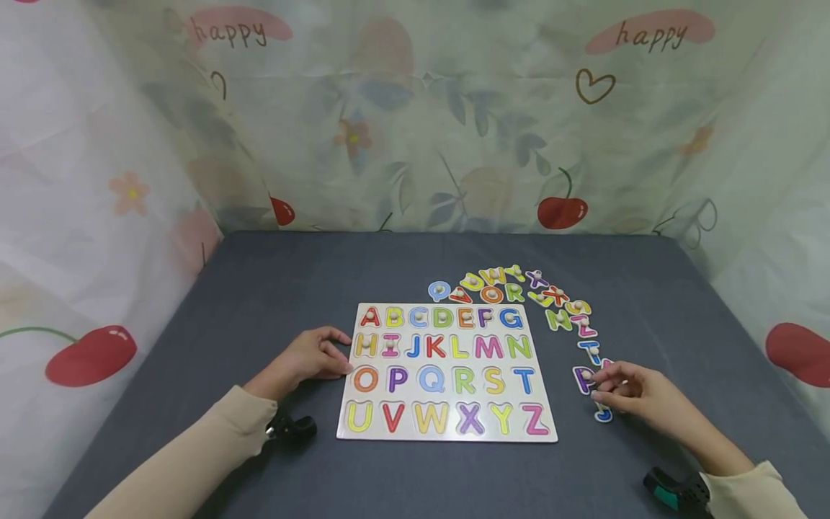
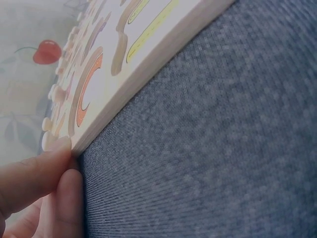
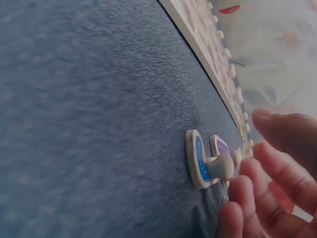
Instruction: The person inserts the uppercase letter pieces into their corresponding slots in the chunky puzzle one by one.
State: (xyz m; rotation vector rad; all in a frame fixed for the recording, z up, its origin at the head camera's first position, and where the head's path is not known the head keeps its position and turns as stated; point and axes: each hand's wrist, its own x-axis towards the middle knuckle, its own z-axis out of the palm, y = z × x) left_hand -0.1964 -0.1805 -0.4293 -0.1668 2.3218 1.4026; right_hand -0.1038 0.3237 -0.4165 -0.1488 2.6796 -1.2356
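Observation:
A white alphabet puzzle board (image 1: 447, 367) lies flat on the table. Knobbed letters A to I sit in its upper slots; the other slots show printed letters. My left hand (image 1: 311, 357) touches the board's left edge, its thumb and index fingertip apart. In the left wrist view, the fingers (image 2: 34, 173) rest at the board's edge. My right hand (image 1: 638, 396) hovers with loosely bent fingers beside the purple P piece (image 1: 583, 380) and blue J piece (image 1: 604, 415), holding nothing visible. Its fingers partly cover a pink piece. The right wrist view shows the J's knob (image 3: 225, 166) near the fingertips.
Loose knobbed letters curve around the board's upper right, among them a blue Q (image 1: 439, 290), an orange O (image 1: 491, 295), a green N (image 1: 558, 320) and a blue T (image 1: 589, 352). Grey cloth (image 1: 272, 288) covers the table. Printed curtains (image 1: 415, 144) stand behind and at both sides.

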